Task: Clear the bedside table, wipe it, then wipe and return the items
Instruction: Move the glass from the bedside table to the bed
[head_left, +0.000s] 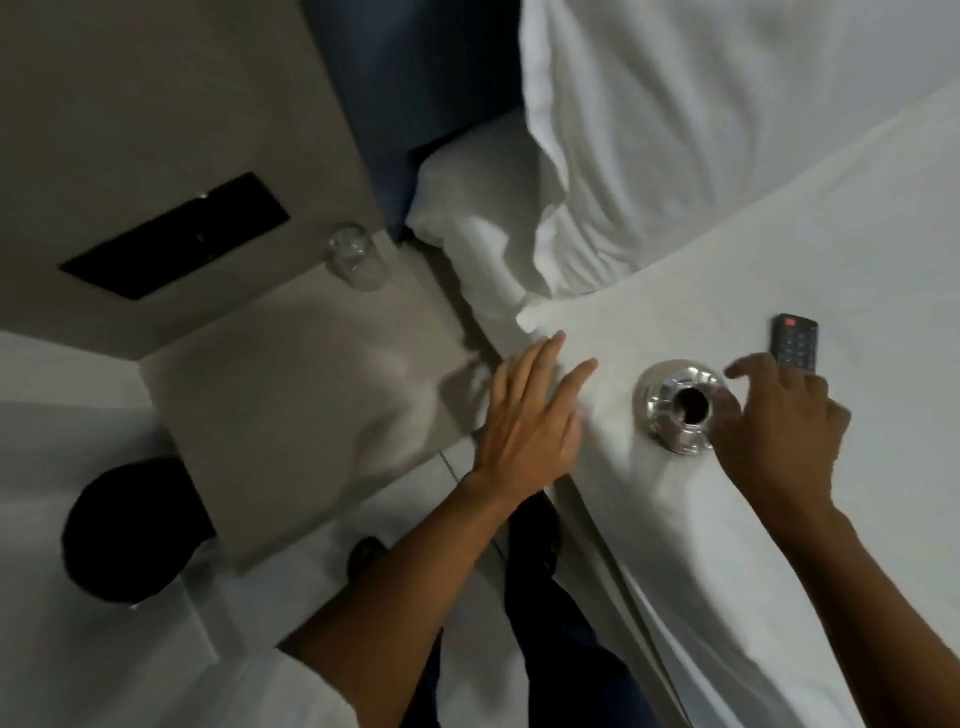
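White bed sheet (727, 519) fills the right side of what you see, with a grey bedside table (291, 415) on the left, tight against the bed. A black round bin (130, 525) sits on the floor by the table's near corner.

You look to be in the clearing step. Two things already lie on the bed: a shiny silver metal pot with a dark round hole in its top (680, 405), and a black remote control with a red button (794, 349). One thing is left on the table: a clear drinking glass (357, 262), at the far corner near the wall and the bed.

Your right hand (779, 431) is right at the silver pot. Its fingers are spread and bent. They are close to the pot's side, but you do not seem to be gripping it; I cannot tell if they touch. Your left hand (530, 415) is flat and open, fingers apart, over the edge of the bed next to the table. It holds nothing.

I think the next move is to reach your left hand across the table to the glass, wrap your fingers round it, and lift it straight up.

The glass stands up, and its long way runs up and down. The picture is too blurry to tell if its mouth is up or down. The pot stands with its hole facing up. The remote lies flat, with its red button end pointing away from you.
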